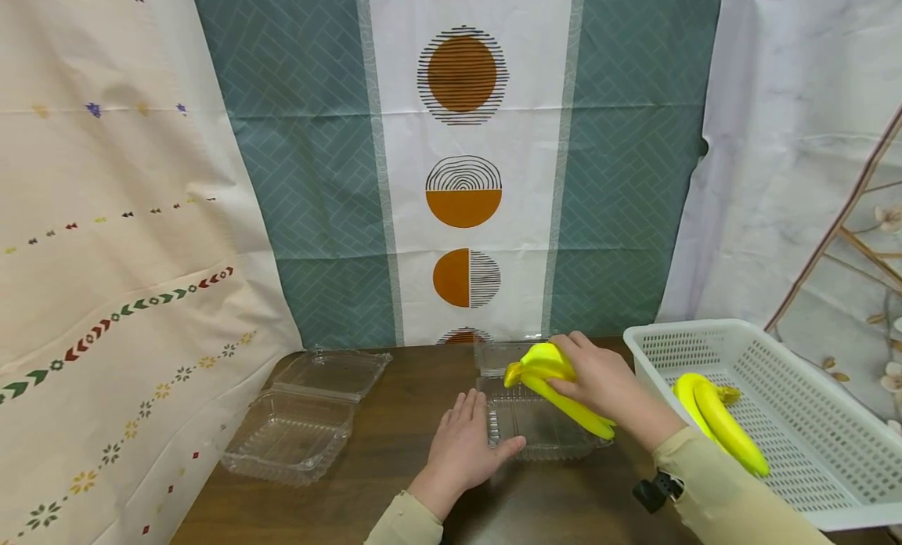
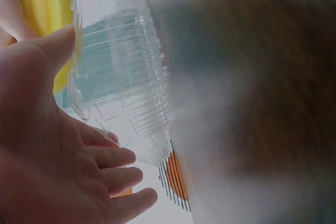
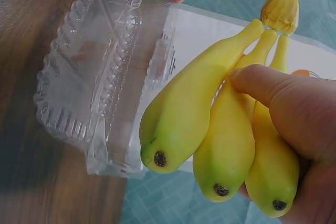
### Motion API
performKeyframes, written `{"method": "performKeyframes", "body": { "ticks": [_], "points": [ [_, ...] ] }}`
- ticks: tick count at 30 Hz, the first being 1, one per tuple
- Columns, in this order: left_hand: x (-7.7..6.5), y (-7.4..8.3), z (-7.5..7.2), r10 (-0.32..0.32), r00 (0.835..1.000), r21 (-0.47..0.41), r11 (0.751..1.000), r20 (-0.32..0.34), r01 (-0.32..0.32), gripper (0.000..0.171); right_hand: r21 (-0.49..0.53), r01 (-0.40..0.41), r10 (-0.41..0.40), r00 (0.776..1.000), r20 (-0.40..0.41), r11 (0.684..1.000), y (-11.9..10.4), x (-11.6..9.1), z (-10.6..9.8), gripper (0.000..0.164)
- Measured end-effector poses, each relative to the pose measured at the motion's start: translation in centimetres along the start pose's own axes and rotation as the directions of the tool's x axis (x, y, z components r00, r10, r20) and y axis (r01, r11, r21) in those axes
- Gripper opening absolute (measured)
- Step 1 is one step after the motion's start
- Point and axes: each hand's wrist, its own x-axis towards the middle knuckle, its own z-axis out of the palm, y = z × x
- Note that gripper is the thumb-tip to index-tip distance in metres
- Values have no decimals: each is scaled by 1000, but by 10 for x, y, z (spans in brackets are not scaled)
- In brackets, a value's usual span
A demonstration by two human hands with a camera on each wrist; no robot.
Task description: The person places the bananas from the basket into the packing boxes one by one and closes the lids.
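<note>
A bunch of yellow bananas (image 1: 557, 373) is in my right hand (image 1: 599, 377), held above a clear plastic clamshell container (image 1: 543, 439). In the right wrist view the bananas (image 3: 226, 124) show greenish tips, with the thumb pressed across them and the brown stem end at the top. My left hand (image 1: 465, 447) lies beside the container's left edge, its fingers extended and thumb spread. Seen in the left wrist view, the left hand (image 2: 68, 140) is next to the ribbed container wall (image 2: 126, 77); whether it touches cannot be told. The container's lid (image 1: 503, 355) is folded back.
Another open clear clamshell container (image 1: 292, 431) stands at the left of the brown table (image 1: 395, 482). At the right, a white perforated basket (image 1: 810, 451) holds more bananas (image 1: 722, 424). Patterned cloths (image 1: 465, 138) hang behind the table and at both sides.
</note>
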Motion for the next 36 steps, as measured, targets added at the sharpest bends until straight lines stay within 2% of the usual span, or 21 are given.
{"method": "performKeyframes", "body": {
  "ticks": [17, 23, 30, 36],
  "points": [
    [3, -1, 2, -16, 1000, -7, 1000, 9, 16, 113, -49, -31, 33, 998, 47, 998, 5, 12, 27, 62],
    [3, -1, 3, -23, 1000, -13, 1000, 11, 23, 115, -57, -62, 67, 994, 82, 996, 5, 13, 32, 64],
    [2, -1, 2, -22, 1000, -15, 1000, 9, 22, 116, -77, -56, 63, 994, 91, 995, 5, 17, 37, 63],
    [1, 1, -1, -27, 999, -21, 999, 19, 27, 116, -92, -70, 82, 988, 133, 993, 6, 21, 44, 64]
  ]
}}
